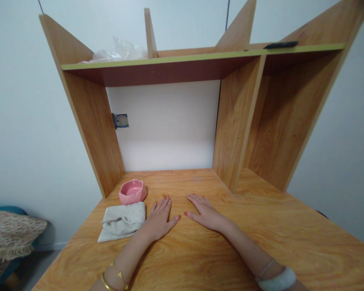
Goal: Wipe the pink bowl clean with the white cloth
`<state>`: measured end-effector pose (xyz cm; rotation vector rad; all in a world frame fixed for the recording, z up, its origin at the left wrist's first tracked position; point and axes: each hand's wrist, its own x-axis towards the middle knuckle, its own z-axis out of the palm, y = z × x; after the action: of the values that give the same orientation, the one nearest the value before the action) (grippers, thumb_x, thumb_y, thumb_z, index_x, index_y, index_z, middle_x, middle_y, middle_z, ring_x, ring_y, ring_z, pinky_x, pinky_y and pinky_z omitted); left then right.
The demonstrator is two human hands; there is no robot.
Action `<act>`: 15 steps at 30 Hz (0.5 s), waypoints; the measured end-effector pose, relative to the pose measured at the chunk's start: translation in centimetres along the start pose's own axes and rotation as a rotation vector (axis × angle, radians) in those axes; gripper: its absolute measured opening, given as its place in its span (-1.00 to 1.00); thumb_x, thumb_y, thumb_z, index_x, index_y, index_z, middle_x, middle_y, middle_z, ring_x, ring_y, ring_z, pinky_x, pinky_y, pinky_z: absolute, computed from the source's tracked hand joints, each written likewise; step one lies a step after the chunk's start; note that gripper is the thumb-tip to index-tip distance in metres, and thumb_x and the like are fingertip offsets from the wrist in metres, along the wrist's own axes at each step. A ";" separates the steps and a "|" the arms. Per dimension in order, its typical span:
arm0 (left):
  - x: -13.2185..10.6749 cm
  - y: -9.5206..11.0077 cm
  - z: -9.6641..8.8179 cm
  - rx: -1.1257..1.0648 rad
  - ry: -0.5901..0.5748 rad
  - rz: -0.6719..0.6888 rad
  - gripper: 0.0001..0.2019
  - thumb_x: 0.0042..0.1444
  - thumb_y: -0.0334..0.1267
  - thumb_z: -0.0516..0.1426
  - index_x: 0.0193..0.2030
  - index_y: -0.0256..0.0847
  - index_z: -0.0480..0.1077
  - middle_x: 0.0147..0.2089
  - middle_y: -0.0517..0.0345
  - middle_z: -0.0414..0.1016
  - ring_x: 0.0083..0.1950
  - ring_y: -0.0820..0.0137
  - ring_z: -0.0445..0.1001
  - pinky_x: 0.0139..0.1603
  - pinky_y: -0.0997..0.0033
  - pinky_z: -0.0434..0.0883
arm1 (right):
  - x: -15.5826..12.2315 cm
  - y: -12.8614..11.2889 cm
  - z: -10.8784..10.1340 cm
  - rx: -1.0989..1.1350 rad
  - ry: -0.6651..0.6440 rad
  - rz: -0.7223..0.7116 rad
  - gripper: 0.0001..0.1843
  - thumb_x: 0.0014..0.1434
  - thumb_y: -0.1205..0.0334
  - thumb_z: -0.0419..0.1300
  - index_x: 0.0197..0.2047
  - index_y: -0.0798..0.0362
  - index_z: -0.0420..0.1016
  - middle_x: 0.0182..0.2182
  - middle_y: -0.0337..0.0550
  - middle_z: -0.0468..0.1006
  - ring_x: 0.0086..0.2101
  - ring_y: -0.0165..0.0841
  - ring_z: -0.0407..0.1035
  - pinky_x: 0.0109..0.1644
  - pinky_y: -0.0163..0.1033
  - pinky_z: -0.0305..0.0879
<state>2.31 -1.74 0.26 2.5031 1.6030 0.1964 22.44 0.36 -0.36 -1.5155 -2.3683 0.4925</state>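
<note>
My left hand (159, 220) lies flat on the wooden desk (261, 238), fingers stretched out, holding nothing. Its outer edge sits right beside a folded grey cloth (123, 220). My right hand (204, 212) rests palm down a little to the right, fingers apart and empty; the two thumbs point toward each other with a small gap between. A pink bowl-like dish (132, 191) stands just behind the cloth, near the left upright of the hutch.
A wooden hutch (235, 133) rises at the desk's back, with a shelf carrying a crumpled clear plastic bag (121, 52) and a dark flat object (280, 44). A wall socket (120, 120) shows behind. A patterned fabric (9, 234) lies low at the left.
</note>
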 end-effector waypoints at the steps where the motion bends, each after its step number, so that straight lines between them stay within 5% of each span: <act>1: 0.0 0.0 0.0 0.000 -0.001 0.000 -0.29 0.14 0.11 -0.29 0.26 -0.46 -0.12 0.31 -0.11 -0.21 0.32 0.29 -0.23 0.25 0.18 -0.18 | 0.0 0.0 0.0 -0.001 0.002 -0.002 -0.19 0.08 -0.20 -0.11 0.22 0.25 0.02 0.21 0.05 -0.01 0.20 -0.19 -0.19 0.23 -0.06 -0.33; 15: 0.0 -0.1 0.1 0.003 0.000 0.000 -0.28 0.14 0.13 -0.32 0.26 -0.43 -0.13 0.31 -0.10 -0.20 0.32 0.29 -0.23 0.25 0.18 -0.19 | 0.1 0.0 0.0 0.006 -0.014 0.011 -0.19 0.08 -0.19 -0.10 0.22 0.25 0.00 0.22 0.06 -0.02 0.20 -0.18 -0.21 0.23 -0.06 -0.34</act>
<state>2.27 -1.67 0.12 2.5047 1.6047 0.1941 22.42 0.46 -0.36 -1.5279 -2.3685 0.5134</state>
